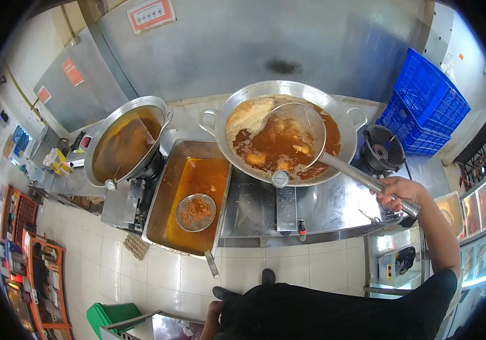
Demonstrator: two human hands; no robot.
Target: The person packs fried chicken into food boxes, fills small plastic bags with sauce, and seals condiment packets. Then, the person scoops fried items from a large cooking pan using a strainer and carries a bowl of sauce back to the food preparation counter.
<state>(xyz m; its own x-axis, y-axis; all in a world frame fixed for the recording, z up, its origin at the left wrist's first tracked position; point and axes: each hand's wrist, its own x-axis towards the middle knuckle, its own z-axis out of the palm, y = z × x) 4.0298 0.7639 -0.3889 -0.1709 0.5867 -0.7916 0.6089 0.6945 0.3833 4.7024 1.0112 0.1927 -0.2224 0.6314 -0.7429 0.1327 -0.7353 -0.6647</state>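
Observation:
Closed round the metal handle of a large wire strainer (299,127) is my right hand (397,194). The strainer's round mesh head lies in the brown oil of a two-handled wok (279,86), where golden fried pieces (256,158) and a pale foamy patch (250,120) show. A dial thermometer (280,178) sits at the wok's front rim. My left hand (214,309) hangs low beside my body, near a metal cart's edge; its fingers look curled, but what they hold, if anything, is hidden.
Left of the wok, a deep metal tray (158,192) holds oil and a small strainer (196,212) with brown crumbs. Further left stands a second wok (92,170) of oil. Stacked blue crates (427,96) and a burner (380,148) are at right. A green bin (112,317) stands below.

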